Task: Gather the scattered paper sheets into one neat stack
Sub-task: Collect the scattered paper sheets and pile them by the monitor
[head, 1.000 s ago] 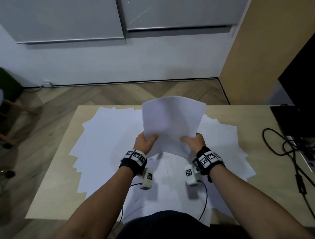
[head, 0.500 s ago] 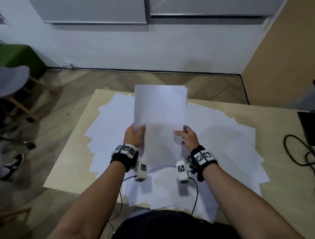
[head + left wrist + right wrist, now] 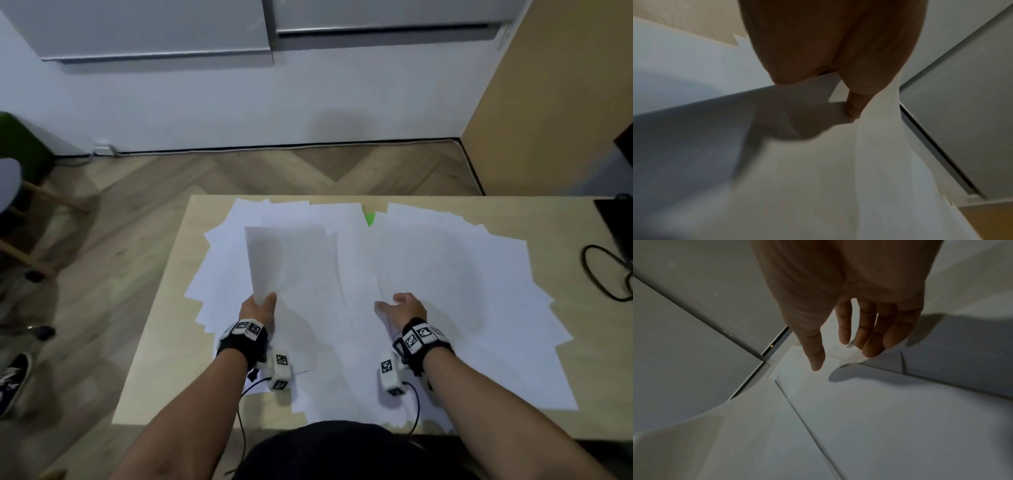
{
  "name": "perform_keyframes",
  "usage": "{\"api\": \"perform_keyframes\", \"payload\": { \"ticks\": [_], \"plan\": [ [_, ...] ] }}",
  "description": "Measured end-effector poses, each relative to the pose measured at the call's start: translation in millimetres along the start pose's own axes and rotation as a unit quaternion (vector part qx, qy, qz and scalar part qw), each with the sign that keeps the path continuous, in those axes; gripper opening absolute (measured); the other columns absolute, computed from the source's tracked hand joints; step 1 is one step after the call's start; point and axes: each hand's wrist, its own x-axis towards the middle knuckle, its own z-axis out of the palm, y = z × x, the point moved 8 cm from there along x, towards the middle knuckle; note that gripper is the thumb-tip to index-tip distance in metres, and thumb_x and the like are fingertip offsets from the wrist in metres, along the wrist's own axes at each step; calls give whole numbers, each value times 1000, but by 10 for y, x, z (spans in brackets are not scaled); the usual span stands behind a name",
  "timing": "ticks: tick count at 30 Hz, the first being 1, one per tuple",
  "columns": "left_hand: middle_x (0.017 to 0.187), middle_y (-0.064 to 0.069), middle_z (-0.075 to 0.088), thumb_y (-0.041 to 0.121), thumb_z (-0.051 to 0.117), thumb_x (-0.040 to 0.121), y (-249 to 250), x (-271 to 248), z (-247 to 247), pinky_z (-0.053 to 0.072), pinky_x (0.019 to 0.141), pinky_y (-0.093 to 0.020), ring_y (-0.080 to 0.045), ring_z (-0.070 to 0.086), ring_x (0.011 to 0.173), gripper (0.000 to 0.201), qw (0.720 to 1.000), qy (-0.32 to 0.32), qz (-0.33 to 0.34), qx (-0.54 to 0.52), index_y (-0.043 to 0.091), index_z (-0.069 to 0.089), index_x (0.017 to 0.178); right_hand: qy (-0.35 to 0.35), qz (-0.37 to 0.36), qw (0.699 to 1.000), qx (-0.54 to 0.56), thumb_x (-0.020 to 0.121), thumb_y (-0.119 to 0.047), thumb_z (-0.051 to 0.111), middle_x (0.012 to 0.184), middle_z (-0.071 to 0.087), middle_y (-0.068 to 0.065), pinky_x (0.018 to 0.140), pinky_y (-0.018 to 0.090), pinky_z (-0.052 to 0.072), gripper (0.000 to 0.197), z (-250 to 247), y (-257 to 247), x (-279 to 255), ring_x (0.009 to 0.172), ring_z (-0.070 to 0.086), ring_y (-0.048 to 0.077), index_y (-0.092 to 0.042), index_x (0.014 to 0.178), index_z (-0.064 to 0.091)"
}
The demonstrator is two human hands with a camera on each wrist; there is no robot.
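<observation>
Hands [image 3: 257,310] above paper-strewn wooden table [image 3: 161,329]; herringbone floor [image 3: 267,171] beyond.

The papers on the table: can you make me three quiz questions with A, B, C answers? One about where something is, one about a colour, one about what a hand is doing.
1. Where is the lifted bundle of sheets?
A. In the left hand
B. On the floor
C. On the chair

2. What colour is the small scrap peeking out between the papers at the table's far edge?
A. Red
B. Green
C. Blue

3. What is the right hand doing?
A. Making a fist
B. Gripping a cable
C. Reaching open over the loose sheets

Answers: 1 A, the thumb pinches the bundle's near corner. 2 B, it is bright green. 3 C, the right wrist view shows the fingers spread and straight.
</observation>
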Motion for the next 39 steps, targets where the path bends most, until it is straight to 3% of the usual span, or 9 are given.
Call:
{"api": "perform_keyframes", "payload": {
  "ticks": [7,12,15,19,22,26,31,34,39],
  "plan": [
    [90,-12,71,37,56,87,-166,41,106,58,79,-45,-33,67,82,33,997,-48,-29,50,11,66,105,-9,2,999,-32,75,-34,81,131,57,6,94,32,46,64,231,-66,-92,117,57,27,-15,129,54],
    [97,-13,68,31,56,94,-187,37,90,47,70,-30,-30,63,83,27,997,-65,-35,33,11,63,110,-17,-59,993,-104,77,-31,78,103,66,-1,87,32,53,31,324,-157,-97,98,64,23,-18,102,65],
    [95,-13,68,30,56,93,-155,50,41,48,68,-30,-29,63,81,27,997,-61,-32,28,9,64,109,-3,-86,990,-109,81,-33,75,107,61,-2,93,31,48,38,232,-234,-83,107,60,24,-17,114,64],
    [96,-14,70,32,57,91,-165,130,-80,55,83,-41,-34,66,88,25,999,-22,-34,32,12,66,104,36,-114,992,-45,88,-22,69,108,61,1,85,25,42,31,-119,-357,-25,103,59,24,-11,116,62],
    [93,-12,69,33,57,89,-195,115,-90,57,83,-47,-35,66,86,20,998,-15,-44,32,17,63,99,62,-114,992,2,91,-16,62,112,63,3,83,25,42,31,-442,-400,23,96,57,22,-12,121,62],
    [90,-11,69,30,55,89,-179,40,-29,54,78,-38,-33,65,84,20,998,-15,-41,49,14,65,97,133,-91,985,68,91,-13,53,116,67,10,81,26,42,29,-862,-375,67,96,60,26,-11,117,64],
    [93,-13,68,25,55,89,-156,-6,98,52,81,-37,-33,63,87,23,997,-19,-48,62,11,66,103,211,-52,945,246,88,-13,52,124,57,-2,88,30,44,51,-1285,-331,21,104,56,20,-14,138,51],
    [94,-12,65,22,54,91,-173,24,148,47,76,-33,-32,60,84,25,997,-10,-57,49,10,64,110,235,-34,923,301,81,-19,53,126,61,3,90,36,49,59,-1473,-292,101,101,59,22,-18,140,50],
    [92,-11,65,19,52,90,-207,27,294,48,80,-34,-32,61,86,32,996,-19,-84,2,8,61,119,214,-25,927,306,96,-12,50,144,48,13,78,24,44,50,-1552,-314,181,121,55,29,-6,145,39]
  ]
}}
